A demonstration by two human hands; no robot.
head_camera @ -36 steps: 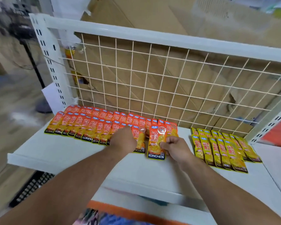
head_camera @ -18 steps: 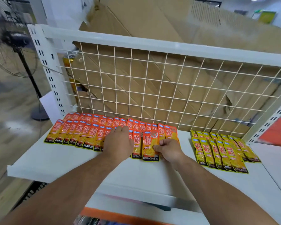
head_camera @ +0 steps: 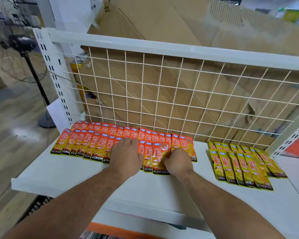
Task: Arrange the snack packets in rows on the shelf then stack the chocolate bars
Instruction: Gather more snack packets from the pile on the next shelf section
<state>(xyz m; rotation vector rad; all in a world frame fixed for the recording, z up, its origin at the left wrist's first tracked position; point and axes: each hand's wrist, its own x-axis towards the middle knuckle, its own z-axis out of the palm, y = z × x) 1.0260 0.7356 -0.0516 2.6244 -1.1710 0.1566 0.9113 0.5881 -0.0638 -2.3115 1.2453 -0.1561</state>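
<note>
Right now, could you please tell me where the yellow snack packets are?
In the head view, the yellow snack packets lie at the right of the shelf, before the wire grid, apart from the orange packets.

Orange-red snack packets (head_camera: 93,144): flat and overlapping, in two rows on the left half of the white shelf (head_camera: 59,173). Yellow snack packets (head_camera: 240,164): two overlapping rows, well apart at right. Front-row end packet (head_camera: 160,157): slightly crumpled.
</note>
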